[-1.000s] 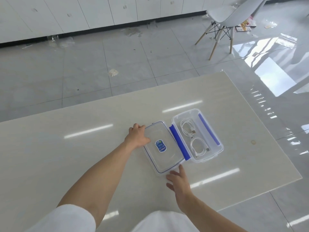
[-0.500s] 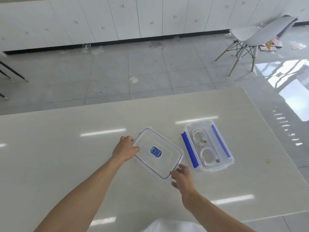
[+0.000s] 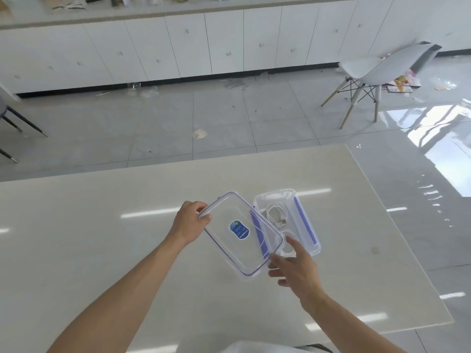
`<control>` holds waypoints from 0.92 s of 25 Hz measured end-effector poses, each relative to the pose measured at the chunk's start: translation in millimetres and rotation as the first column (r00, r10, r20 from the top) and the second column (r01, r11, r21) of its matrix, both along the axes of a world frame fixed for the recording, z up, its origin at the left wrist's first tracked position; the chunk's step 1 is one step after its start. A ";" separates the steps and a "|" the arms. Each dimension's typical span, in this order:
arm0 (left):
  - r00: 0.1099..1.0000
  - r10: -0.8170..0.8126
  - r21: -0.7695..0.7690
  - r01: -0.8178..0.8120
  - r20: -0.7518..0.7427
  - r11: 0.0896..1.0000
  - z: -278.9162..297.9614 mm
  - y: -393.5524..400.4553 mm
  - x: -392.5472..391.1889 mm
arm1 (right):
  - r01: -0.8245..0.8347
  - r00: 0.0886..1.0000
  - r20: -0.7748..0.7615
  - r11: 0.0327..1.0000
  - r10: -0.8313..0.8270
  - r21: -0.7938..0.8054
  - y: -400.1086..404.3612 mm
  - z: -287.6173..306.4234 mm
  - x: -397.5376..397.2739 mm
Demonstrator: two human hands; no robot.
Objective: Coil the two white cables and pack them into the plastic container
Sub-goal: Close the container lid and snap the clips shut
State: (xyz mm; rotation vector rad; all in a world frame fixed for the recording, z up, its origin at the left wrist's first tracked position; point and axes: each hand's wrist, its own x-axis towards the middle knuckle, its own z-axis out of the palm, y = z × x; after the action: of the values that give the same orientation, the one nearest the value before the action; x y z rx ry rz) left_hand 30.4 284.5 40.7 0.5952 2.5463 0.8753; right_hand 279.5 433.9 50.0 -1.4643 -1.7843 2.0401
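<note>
On the table, the left hand grips the far-left corner of the clear lid, which is tilted and overlaps the left edge of the plastic container. The right hand, fingers spread, touches the lid's near-right corner. Two coiled white cables lie inside the container.

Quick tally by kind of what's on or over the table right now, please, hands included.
White cables: 2, one coil and a second partly behind the lid, both in the container
Plastic container: 1
Clear lid: 1, held up by both hands
Hands: 2, left hand and right hand
Total: 6
</note>
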 end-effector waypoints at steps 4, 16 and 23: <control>0.999 -0.034 0.034 0.034 0.003 0.999 6.2 50.7 26.9 | 0.123 0.992 -0.027 0.992 -0.122 0.015 54.3 3.0 34.1; 0.998 -0.058 -0.044 0.059 0.023 0.997 -2.6 136.8 49.7 | -0.223 0.965 0.176 0.964 0.196 0.147 131.8 -14.7 54.2; 0.985 -0.172 -0.052 0.172 0.000 0.984 -20.2 161.2 37.8 | -0.342 0.919 0.290 0.905 0.266 0.254 133.1 -21.7 44.2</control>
State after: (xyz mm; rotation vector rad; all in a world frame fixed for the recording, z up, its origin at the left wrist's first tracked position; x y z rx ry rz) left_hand 68.2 445.7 20.5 0.7885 2.4692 0.7459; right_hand 323.7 567.0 28.2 -1.4765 -2.4395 1.6445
